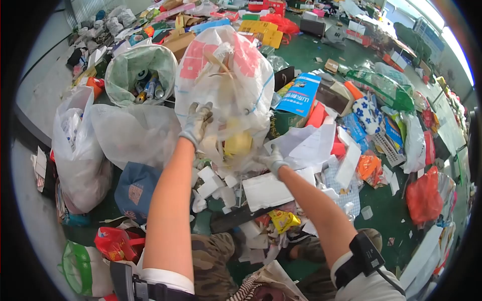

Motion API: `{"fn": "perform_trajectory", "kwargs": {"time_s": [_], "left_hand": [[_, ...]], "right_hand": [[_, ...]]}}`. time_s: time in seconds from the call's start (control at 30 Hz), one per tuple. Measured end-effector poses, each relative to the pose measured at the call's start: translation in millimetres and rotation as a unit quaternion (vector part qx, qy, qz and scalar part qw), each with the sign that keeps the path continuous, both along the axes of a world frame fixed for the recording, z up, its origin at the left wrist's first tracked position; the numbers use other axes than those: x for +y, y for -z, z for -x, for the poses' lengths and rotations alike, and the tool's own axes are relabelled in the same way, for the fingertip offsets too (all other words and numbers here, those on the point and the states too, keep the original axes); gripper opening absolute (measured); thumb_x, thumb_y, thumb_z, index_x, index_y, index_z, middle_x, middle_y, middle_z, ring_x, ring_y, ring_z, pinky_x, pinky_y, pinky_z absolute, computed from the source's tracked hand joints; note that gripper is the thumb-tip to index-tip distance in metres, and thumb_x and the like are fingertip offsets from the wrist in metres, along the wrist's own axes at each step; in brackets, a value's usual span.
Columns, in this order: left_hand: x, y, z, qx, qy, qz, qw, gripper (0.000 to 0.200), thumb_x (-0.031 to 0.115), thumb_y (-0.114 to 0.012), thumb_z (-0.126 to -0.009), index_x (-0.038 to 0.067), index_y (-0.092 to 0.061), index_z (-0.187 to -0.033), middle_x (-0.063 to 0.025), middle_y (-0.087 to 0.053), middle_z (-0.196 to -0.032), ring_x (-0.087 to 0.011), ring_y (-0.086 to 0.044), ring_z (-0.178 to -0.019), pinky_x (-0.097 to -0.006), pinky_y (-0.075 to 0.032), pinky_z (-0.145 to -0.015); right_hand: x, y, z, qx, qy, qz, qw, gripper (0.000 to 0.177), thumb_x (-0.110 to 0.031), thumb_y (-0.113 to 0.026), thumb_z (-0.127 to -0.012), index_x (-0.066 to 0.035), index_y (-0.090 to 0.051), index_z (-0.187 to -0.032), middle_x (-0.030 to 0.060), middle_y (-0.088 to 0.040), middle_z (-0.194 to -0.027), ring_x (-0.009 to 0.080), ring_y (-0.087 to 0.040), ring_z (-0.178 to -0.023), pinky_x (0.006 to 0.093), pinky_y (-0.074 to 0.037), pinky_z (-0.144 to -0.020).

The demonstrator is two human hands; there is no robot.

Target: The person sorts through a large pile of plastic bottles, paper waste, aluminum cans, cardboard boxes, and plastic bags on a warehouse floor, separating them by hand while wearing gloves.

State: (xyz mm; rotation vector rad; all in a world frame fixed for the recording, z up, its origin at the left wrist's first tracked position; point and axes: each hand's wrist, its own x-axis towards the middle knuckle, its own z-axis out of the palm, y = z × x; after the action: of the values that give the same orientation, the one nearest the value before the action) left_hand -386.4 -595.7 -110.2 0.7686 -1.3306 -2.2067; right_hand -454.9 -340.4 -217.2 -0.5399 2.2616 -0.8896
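Note:
My left hand (197, 123), in a pale work glove with greyed fingertips, is raised in front of a large white woven sack (258, 75) with pink-red panels. Its fingers are bent at the edge of a thin clear plastic bag (217, 131). My right hand (272, 160), gloved too, pinches the other side of this film lower down, beside crumpled white paper sheets (314, 145). The film is smeared by motion, and something yellow (238, 143) shows behind it. Below my hands lie white foam pieces (208, 183) and a flat foam slab (268, 190).
An open sack of cans (142, 56) stands behind on the left, near a filled white plastic bag (80, 155) and a blue bag (138, 190). At right are a blue printed box (299, 94), a red plastic bag (425, 195) and mixed waste. A yellow wrapper (284, 220) lies before my legs.

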Motion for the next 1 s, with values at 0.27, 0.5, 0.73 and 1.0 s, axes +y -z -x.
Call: {"fn": "perform_trajectory", "kwargs": {"time_s": [0.27, 0.5, 0.73, 1.0], "left_hand": [[-36.1, 114.4, -33.3, -0.002, -0.075, -0.16, 0.984, 0.041, 0.024, -0.05, -0.089, 0.005, -0.043, -0.125, -0.0075, -0.054, -0.111, -0.0197, -0.054, -0.102, -0.0338, -0.049, -0.08], [-14.7, 107.1, -24.0, -0.163, 0.087, -0.016, 0.983, 0.039, 0.029, -0.051, -0.089, 0.006, -0.048, -0.121, -0.0063, -0.056, -0.107, -0.0169, -0.055, -0.095, -0.032, -0.052, -0.072], [-25.8, 104.9, -25.0, -0.085, 0.114, 0.057, 0.988, 0.036, 0.021, -0.048, -0.091, 0.006, -0.046, -0.123, -0.0067, -0.055, -0.112, -0.0164, -0.055, -0.098, -0.0291, -0.052, -0.073], [-44.2, 108.9, -17.9, -0.158, 0.087, 0.624, 0.76, 0.04, 0.018, -0.046, -0.09, 0.006, -0.041, -0.129, -0.0097, -0.052, -0.119, -0.024, -0.052, -0.105, -0.0335, -0.038, -0.096]], "right_hand": [[-58.7, 18.7, -0.8, 0.14, 0.048, -0.172, 0.974, 0.094, -0.053, -0.068, -0.063, -0.02, -0.024, -0.139, 0.0199, -0.01, -0.145, 0.0421, -0.01, -0.131, 0.0457, -0.021, -0.106], [-22.9, 40.9, -4.1, 0.025, 0.056, -0.056, 0.997, 0.11, -0.038, -0.082, -0.052, -0.005, -0.021, -0.138, 0.0212, -0.025, -0.139, 0.0342, -0.025, -0.129, 0.0367, -0.028, -0.104], [-25.8, 78.4, -5.1, -0.045, 0.135, 0.097, 0.985, 0.108, -0.026, -0.086, -0.05, -0.002, -0.024, -0.136, 0.0151, -0.05, -0.113, 0.0261, -0.048, -0.107, 0.0348, -0.043, -0.087], [-38.2, 84.6, 50.7, 0.014, 0.233, 0.406, 0.884, 0.098, -0.024, -0.085, -0.058, 0.0, -0.028, -0.134, 0.0115, -0.054, -0.111, 0.0192, -0.05, -0.102, 0.0299, -0.044, -0.081]]}}
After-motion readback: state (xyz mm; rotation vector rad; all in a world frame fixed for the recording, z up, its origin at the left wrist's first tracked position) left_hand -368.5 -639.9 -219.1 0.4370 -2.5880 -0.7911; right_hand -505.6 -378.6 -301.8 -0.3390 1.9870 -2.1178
